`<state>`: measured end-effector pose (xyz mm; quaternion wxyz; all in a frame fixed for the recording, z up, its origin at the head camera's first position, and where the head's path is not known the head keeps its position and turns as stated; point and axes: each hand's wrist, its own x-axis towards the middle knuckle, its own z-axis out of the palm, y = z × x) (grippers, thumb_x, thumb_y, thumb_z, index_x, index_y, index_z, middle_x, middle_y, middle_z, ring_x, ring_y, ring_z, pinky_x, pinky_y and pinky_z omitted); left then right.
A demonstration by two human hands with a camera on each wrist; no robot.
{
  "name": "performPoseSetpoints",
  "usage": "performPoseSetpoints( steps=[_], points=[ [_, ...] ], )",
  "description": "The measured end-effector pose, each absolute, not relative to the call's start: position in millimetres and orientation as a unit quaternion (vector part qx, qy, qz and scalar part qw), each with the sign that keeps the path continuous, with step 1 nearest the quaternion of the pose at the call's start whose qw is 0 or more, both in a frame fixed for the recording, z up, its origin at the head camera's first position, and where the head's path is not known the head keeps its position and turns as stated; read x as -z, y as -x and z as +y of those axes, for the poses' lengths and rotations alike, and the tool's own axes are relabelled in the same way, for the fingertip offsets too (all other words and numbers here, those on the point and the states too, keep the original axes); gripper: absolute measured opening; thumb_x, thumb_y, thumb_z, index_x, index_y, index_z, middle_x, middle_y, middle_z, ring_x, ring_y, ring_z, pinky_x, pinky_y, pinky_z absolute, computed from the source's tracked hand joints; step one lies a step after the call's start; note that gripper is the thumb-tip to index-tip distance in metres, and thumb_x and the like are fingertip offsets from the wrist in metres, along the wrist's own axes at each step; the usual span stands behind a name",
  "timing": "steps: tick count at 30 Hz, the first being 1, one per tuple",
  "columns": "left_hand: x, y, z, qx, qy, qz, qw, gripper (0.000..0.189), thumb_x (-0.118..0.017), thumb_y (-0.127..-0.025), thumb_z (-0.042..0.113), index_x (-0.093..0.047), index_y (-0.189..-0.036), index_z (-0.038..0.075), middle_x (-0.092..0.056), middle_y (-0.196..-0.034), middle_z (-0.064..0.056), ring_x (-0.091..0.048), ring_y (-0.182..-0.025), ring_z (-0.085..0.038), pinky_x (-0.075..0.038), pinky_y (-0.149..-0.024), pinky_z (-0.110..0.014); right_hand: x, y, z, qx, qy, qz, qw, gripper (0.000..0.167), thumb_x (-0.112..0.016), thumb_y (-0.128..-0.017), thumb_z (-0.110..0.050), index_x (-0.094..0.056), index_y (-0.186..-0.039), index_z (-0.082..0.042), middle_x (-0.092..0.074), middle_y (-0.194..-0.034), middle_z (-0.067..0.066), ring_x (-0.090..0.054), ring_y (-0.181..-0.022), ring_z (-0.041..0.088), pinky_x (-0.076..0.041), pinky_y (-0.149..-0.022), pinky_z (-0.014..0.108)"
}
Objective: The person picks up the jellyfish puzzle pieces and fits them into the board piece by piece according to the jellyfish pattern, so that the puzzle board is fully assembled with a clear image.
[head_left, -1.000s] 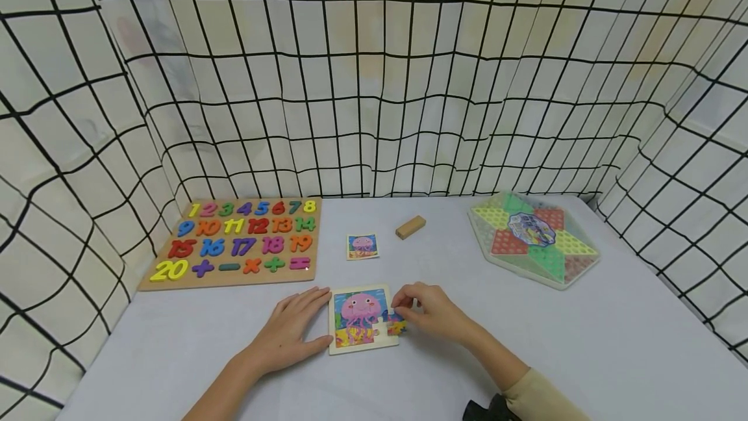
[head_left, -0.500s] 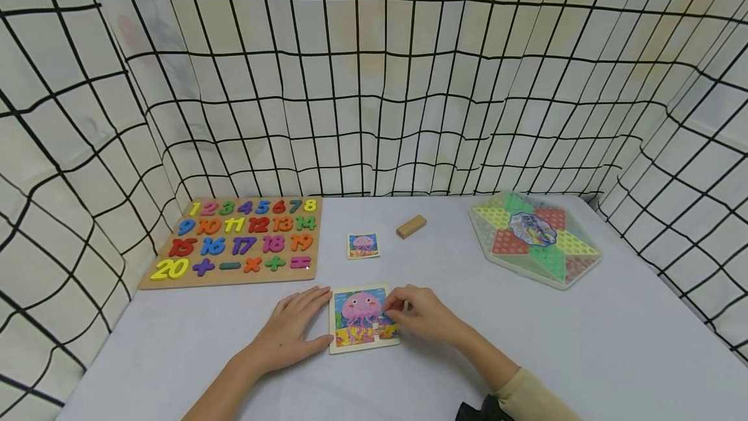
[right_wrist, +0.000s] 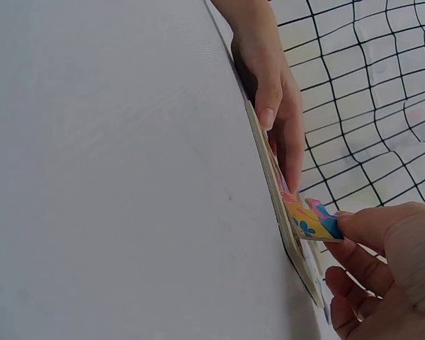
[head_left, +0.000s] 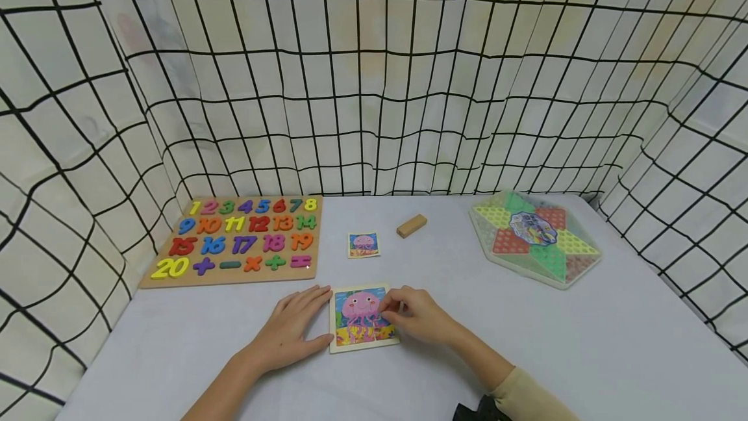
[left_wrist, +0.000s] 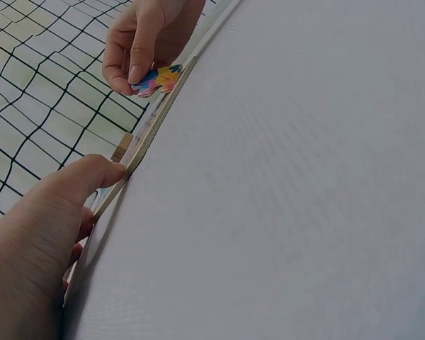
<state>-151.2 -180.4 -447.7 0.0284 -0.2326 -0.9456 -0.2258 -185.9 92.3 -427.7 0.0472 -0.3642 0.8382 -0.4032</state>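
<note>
A square wooden jigsaw puzzle (head_left: 358, 307) with a pink jellyfish picture lies in front of the person. The left hand (head_left: 286, 334) steadies it from the left, its fingers stretched out and its thumb and fingertips against the frame's left edge. Over the board's right side, the right hand (head_left: 423, 314) pinches a puzzle piece between thumb and fingers. That jigsaw piece (right_wrist: 315, 221), yellow with blue and pink, tilts over the lower right part of the board in the right wrist view. In the left wrist view the same piece (left_wrist: 158, 80) overlaps the frame's far end.
Behind the puzzle lie a small jellyfish picture card (head_left: 363, 245) and a wooden block (head_left: 411, 226). A board of coloured numbers (head_left: 234, 239) is at the left, a hexagonal Chinese checkers box (head_left: 534, 239) at the right. Black netting (head_left: 374, 97) surrounds the white table (head_left: 526, 356).
The right hand has moved left with the jigsaw piece, from beside the frame's right edge to over the lower right part of the board. The left hand stays in place.
</note>
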Motion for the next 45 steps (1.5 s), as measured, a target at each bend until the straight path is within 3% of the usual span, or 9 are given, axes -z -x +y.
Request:
performPoseSetpoints(
  steps=[28,45],
  points=[
    [447.9,152.2,-179.5,0.223,0.238,-0.945,0.032,0.074,-0.059,-0.081,0.052,-0.040,-0.139,0.012,-0.034,-0.145,-0.002,-0.024,-0.135,-0.021,-0.017,-0.106,-0.048,434.0,190.0,92.1,0.373,0.353,0.857,0.033,0.008,-0.061,-0.087,-0.009,-0.066,-0.091,-0.015,-0.057,-0.081,-0.015,-0.046,-0.079,0.008,-0.042,-0.068,0.023],
    [448.4,151.7,-180.7,0.219,0.232,-0.948,0.026,0.074,-0.058,-0.081,0.054,-0.039,-0.140,0.012,-0.034,-0.145,-0.001,-0.024,-0.135,-0.020,-0.017,-0.106,-0.048,436.0,188.3,90.7,0.346,0.356,0.868,0.021,0.010,-0.069,-0.081,-0.013,-0.065,-0.089,-0.017,-0.057,-0.082,-0.013,-0.044,-0.079,0.008,-0.038,-0.068,0.023]
  ],
)
